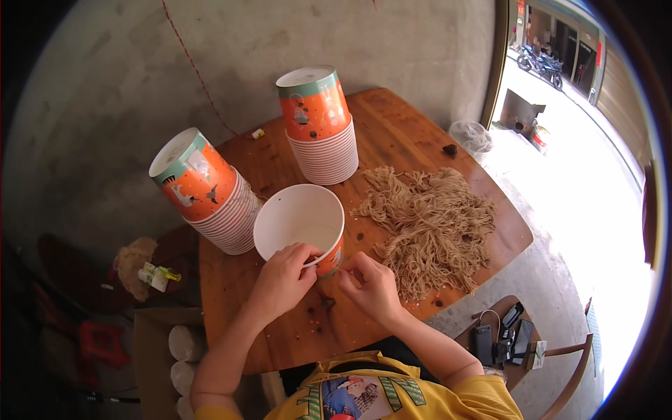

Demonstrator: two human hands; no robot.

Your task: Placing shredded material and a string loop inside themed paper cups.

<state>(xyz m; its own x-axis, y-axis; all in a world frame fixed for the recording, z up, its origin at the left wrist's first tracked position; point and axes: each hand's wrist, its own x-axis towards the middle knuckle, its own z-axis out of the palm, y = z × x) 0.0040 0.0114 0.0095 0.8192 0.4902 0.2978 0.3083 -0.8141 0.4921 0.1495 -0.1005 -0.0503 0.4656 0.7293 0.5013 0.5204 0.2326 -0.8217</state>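
A white-lined paper bucket (297,210) with an orange and green outside stands on the wooden table before me, its mouth toward me. My left hand (285,278) grips the bucket's near rim, thumb and fingers on either side of the wall. Close to the bucket's outer right side, my right hand (369,283) is closed in a pinch; what its fingertips hold is too small to make out. A loose heap of tan strings (434,231) lies to the right. Two stacks of upside-down buckets rise behind: a leaning left stack (203,185) and a back stack (318,122).
The wooden table (402,126) meets a grey wall. Below its left edge sits a cardboard box (150,350) with white rolled or cup-like items. At lower right, a wooden chair (570,350) carries dark devices. A clear plastic bag (470,138) stands by the open doorway.
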